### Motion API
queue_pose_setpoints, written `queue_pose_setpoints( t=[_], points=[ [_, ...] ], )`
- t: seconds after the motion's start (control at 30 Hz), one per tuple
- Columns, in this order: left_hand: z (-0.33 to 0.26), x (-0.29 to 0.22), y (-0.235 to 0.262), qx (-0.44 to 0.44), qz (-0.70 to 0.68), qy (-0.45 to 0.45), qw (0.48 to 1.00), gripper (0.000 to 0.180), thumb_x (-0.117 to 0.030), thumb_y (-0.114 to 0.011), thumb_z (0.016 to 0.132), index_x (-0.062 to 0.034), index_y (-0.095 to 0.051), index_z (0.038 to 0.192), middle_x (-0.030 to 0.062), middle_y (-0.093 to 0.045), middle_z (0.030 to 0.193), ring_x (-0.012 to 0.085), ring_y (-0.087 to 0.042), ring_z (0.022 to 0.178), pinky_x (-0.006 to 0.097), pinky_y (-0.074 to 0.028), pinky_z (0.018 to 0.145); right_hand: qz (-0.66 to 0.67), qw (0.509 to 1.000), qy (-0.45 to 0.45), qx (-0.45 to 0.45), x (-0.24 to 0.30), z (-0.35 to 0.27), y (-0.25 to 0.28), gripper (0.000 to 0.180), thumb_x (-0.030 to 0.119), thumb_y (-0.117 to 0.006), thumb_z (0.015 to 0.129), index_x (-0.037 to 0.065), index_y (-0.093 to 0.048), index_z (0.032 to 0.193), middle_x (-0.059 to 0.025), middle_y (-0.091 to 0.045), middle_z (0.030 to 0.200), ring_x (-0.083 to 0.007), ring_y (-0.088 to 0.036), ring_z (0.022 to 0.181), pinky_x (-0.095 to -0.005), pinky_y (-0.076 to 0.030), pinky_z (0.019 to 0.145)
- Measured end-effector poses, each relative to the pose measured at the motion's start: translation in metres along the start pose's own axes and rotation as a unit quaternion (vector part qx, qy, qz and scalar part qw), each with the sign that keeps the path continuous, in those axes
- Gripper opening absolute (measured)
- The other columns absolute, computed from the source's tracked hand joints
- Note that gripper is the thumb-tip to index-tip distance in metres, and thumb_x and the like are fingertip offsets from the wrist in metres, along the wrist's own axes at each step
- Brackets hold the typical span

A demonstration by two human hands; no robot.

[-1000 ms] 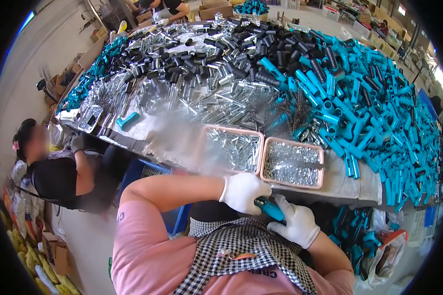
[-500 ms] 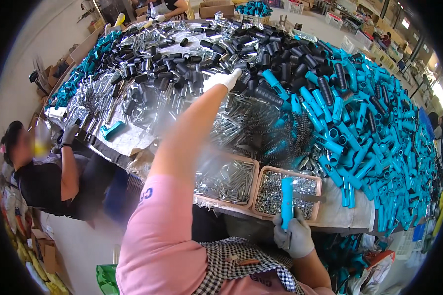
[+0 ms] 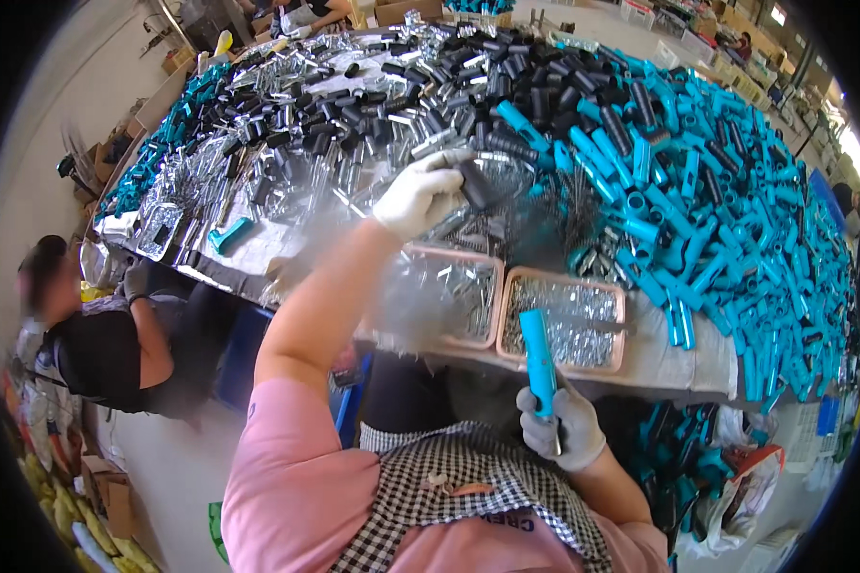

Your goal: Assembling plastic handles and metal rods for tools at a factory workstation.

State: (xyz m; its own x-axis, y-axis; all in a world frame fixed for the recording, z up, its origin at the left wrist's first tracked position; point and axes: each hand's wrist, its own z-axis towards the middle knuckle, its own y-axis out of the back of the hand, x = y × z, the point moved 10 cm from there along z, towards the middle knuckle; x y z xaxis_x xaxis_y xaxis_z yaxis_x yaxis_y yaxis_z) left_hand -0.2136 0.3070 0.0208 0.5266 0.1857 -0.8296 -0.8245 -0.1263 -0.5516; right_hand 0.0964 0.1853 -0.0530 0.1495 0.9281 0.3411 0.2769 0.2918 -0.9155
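My left hand [image 3: 417, 199], in a white glove, reaches over the middle of the table. Its thumb and fingers are closed on a short black plastic sleeve [image 3: 479, 186]. Close to my body, below the table's front edge, my gloved right hand [image 3: 564, 427] grips a teal plastic tool handle [image 3: 538, 361] that points upward. A metal piece shows at the handle's lower end, partly covered by the fingers. Just beyond the handle is a pink tray of small metal parts [image 3: 617, 299], and a second pink tray of metal rods [image 3: 494, 304] stands to its left.
Teal handles [image 3: 717, 239] are heaped along the right, black sleeves [image 3: 545, 81] at the back, and loose metal rods [image 3: 196, 177] at the left. Dark coiled springs [image 3: 575, 196] lie near the middle. A co-worker [image 3: 105, 344] sits at the left; another person [image 3: 306, 14] is at the far side.
My left hand has come back from the black pile toward me, with a black sleeve now in its fingers. The right hand still holds the teal handle, which has tilted to the left.
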Motion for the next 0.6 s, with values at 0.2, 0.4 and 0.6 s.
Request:
queue_pose_setpoints(
  t=[0.2, 0.4, 0.6],
  points=[
    [-0.123, 0.064, -0.077, 0.086, 0.129, 0.121, 0.98, 0.056, -0.002, -0.053, 0.084, 0.0051, -0.048, 0.14, 0.0155, -0.063, 0.122, 0.0232, -0.063, 0.11, 0.036, -0.049, 0.098, 0.005, 0.998, -0.033, 0.059, -0.024, -0.002, -0.026, 0.07, 0.034, -0.066, 0.095, 0.02, -0.03, 0.154, -0.01, -0.062, 0.112, -0.0129, -0.049, 0.056, -0.0272, -0.038, 0.045],
    [-0.174, 0.101, -0.109, 0.124, -0.025, 0.116, 0.985, 0.049, -0.005, -0.053, 0.09, 0.0032, -0.051, 0.138, 0.021, -0.062, 0.126, 0.0346, -0.062, 0.117, 0.046, -0.047, 0.104, -0.071, 0.997, -0.001, -0.04, -0.044, -0.004, -0.024, 0.055, 0.032, -0.072, 0.089, 0.012, -0.046, 0.133, -0.0095, -0.062, 0.097, -0.0175, -0.055, 0.059, -0.029, -0.045, 0.053],
    [-0.18, 0.1, -0.149, 0.034, -0.107, 0.07, 0.991, 0.048, -0.051, -0.058, 0.098, -0.0041, -0.055, 0.108, 0.0132, -0.058, 0.082, 0.022, -0.058, 0.06, 0.037, -0.052, 0.055, -0.034, 0.994, -0.106, -0.014, -0.087, 0.016, -0.009, 0.042, 0.015, -0.075, 0.083, 0.004, -0.056, 0.118, -0.0117, -0.066, 0.088, -0.0226, -0.067, 0.077, -0.0337, -0.056, 0.07]
  ],
)
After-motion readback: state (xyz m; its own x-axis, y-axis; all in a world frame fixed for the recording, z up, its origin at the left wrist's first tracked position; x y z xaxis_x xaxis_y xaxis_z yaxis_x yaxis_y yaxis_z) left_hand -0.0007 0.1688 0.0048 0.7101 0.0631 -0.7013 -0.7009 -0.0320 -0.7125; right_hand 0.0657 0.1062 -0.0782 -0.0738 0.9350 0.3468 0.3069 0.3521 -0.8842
